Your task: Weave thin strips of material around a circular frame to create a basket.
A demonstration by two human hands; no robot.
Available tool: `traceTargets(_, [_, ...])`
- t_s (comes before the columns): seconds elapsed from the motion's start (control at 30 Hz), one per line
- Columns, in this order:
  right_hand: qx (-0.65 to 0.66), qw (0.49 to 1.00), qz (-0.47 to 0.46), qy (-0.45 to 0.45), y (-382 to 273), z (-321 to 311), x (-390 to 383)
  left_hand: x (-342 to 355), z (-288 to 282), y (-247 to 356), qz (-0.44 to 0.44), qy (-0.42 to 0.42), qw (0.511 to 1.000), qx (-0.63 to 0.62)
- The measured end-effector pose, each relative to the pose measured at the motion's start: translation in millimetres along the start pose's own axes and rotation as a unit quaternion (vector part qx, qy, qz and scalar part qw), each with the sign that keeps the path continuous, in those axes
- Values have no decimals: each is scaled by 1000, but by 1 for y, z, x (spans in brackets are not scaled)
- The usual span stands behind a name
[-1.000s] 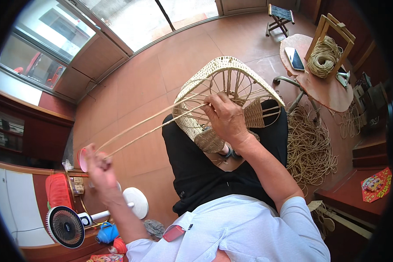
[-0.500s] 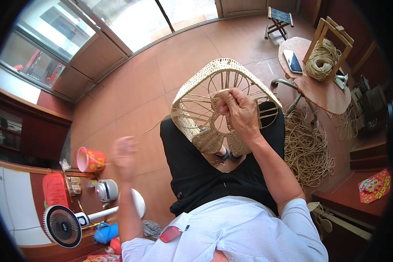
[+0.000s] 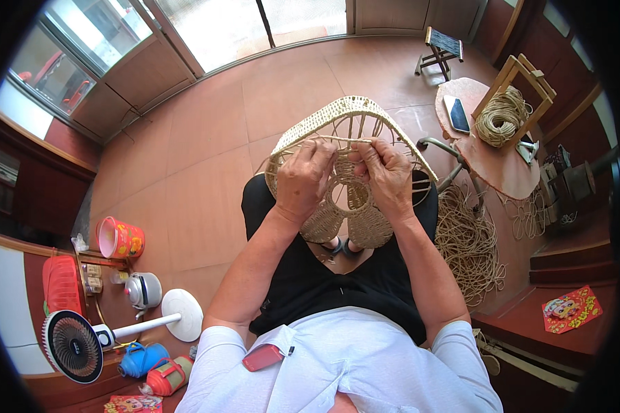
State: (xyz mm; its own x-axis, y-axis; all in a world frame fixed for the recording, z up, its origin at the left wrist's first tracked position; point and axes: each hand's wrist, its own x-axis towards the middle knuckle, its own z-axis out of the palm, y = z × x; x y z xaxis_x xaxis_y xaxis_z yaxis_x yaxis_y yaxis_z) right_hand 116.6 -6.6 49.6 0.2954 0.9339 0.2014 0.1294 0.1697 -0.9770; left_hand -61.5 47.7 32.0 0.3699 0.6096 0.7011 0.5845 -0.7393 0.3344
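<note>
A half-woven straw-coloured cord piece [image 3: 327,224] rests across my knees. It has a thick woven rim, a round ring in the middle, petal-like woven panels and open strands between. Above its centre a length of cord [image 3: 346,140] runs between my two hands. My left hand [image 3: 304,175] is closed on the cord's left part, knuckles up. My right hand [image 3: 387,175] pinches the same cord between thumb and forefinger on the right. The fingertips of both hands are partly hidden.
At right, a slab-topped table [image 3: 492,165] carries a phone [image 3: 456,113] and a cord coil [image 3: 499,124] by a wooden frame. Loose cord [image 3: 465,251] heaps below it. A folding stool [image 3: 441,51] stands beyond. At left are a fan [image 3: 74,345], a bucket [image 3: 120,237] and a kettle [image 3: 143,290].
My left hand has come from out at the left to the woven piece and now grips the cord. My right hand has turned and shifted slightly. The view has moved a little.
</note>
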Motion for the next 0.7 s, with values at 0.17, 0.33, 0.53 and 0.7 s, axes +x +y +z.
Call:
traceTargets(0.17, [14, 1000, 6, 1, 8, 1, -1, 2, 12, 1, -82, 7, 993, -79])
traceTargets(0.33, [-88, 991, -90, 54, 7, -3, 0, 8, 6, 14, -86, 11, 996, -7])
traceTargets(0.53, [-260, 946, -174, 89, 3, -11, 6, 0, 11, 20, 20, 19, 990, 135])
traceTargets(0.7, [-356, 852, -360, 129, 7, -5, 22, 3, 21, 25, 7, 9, 994, 106])
